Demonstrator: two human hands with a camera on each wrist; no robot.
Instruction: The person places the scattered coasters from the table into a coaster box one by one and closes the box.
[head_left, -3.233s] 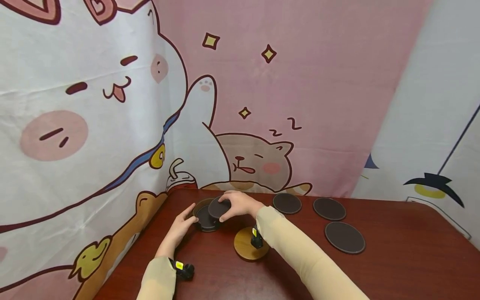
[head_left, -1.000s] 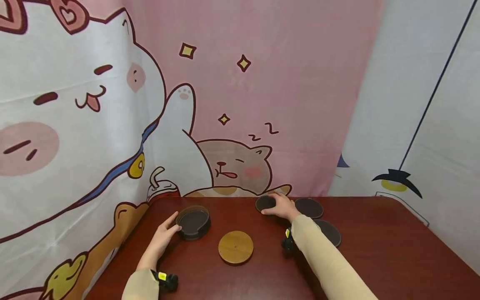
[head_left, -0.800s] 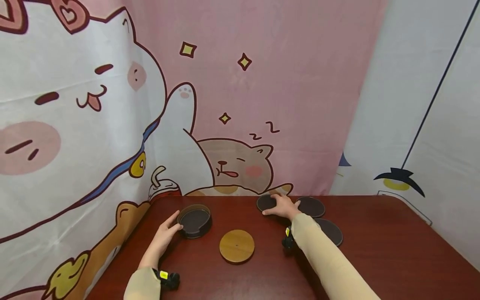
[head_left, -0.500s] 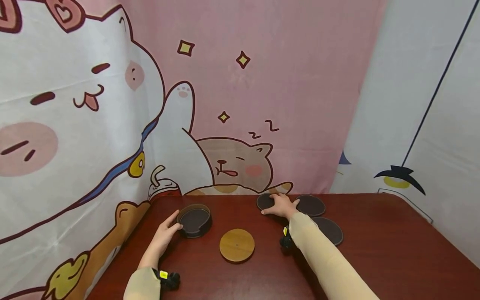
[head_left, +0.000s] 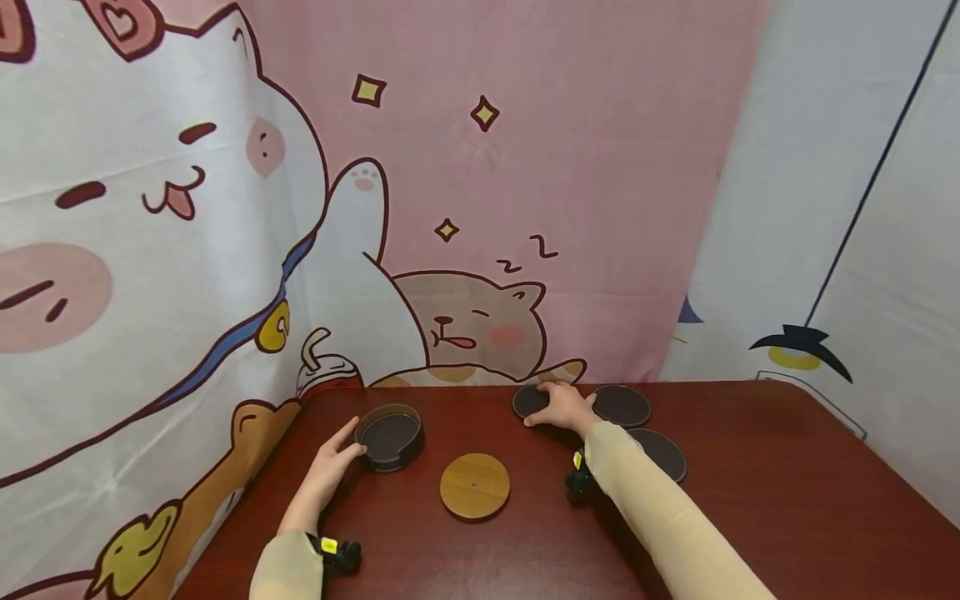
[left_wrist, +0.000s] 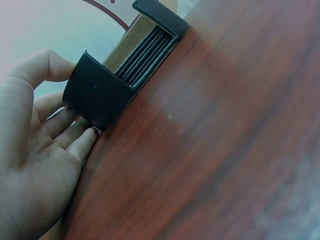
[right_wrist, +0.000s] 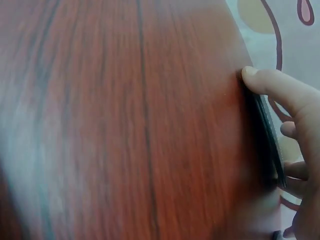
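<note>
At the left of the table stands a round dark coaster holder (head_left: 405, 454), with a notch in its wall. My left hand (head_left: 330, 467) holds its left side between fingers and thumb. Through the notch, several stacked coasters (left_wrist: 146, 56) show in the left wrist view. My right hand (head_left: 564, 408) is at the back of the table, thumb and fingers at opposite edges of a dark round coaster (head_left: 528, 402). The right wrist view shows this coaster (right_wrist: 267, 135) edge-on, low by the tabletop; whether it is lifted is hard to tell.
Two more dark coasters, a far one (head_left: 622, 406) and a nearer one (head_left: 660, 454), lie right of my right hand; the sleeve partly covers the nearer. A round wooden disc (head_left: 475, 486) lies mid-table. A printed cloth (head_left: 615, 208) hangs behind the table (head_left: 787, 492).
Since the earliest frame, my right hand has left the holder, where it held a coaster, and moved right to another coaster. Over the last second both hands have stayed nearly still.
</note>
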